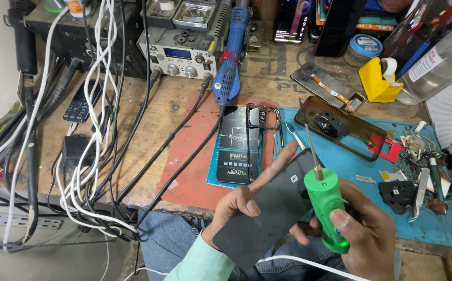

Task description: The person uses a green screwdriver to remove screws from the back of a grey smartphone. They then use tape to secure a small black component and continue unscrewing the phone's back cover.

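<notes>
Dark phone panel and green powered tool held over the near bench edge.

The left hand (239, 205) clasps the dark panel (270, 208) by its edges; it looks thin, stiff, smooth and fragile, so edge support suits it. The right hand (364, 231) is clenched around the green tool (327, 205), light, with a fine needle tip. Loose small parts lie on the blue mat (340, 161) to the right; cables (96, 130) crowd the left.

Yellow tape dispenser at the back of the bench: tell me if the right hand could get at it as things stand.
Probably not at once: the right hand is full, gripping the green tool. The yellow tape dispenser itself stands unobstructed.
</notes>
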`<state>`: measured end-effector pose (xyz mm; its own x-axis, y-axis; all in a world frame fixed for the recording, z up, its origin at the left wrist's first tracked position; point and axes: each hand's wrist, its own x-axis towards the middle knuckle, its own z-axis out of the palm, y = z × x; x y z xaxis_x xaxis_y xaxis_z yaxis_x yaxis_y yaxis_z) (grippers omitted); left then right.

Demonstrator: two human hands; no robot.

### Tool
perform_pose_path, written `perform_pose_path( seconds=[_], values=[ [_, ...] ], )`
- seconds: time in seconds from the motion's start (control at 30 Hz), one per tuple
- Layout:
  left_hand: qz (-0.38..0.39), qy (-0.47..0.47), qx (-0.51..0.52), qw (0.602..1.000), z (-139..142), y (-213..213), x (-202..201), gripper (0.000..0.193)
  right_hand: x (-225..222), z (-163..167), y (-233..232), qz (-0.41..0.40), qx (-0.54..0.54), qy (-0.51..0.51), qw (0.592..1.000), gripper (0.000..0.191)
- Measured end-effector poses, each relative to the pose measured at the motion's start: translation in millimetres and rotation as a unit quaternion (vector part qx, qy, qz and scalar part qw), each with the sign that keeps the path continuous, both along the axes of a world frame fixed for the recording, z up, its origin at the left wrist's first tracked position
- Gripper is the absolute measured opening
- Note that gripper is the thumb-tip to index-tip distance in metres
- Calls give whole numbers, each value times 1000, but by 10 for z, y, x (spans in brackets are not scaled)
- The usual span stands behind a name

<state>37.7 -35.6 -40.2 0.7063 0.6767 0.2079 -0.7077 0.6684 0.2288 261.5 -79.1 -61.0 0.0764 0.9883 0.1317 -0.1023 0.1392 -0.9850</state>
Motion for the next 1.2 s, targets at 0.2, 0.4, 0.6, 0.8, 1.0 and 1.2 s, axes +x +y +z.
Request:
perform_pose_path(
  seconds=[0.2,0.4,0.6,0.8,1.0,1.2],
  values=[
    [93,-15,8,995,6,77,13,120,-89,189,-83,-84,127,-363,919,46],
    [137,36,-2,990,19,107,-13,125,-223,319,-203,-69,52,-380,921,40],
    [129,41,18,991,52,113,-45,129,-173,294,-131,-48,73,-390,917,43],
    [147,13,-23,989,101,117,-67,133,-171,237,-151,-50,66,-353,932,43],
    [184,74,-19,980,146,103,-58,130,-212,234,-116,-45,73,-375,923,43],
    [158,95,35,982,167,76,-43,130,-232,242,-91,-43,63,-384,920,47]
  ],
)
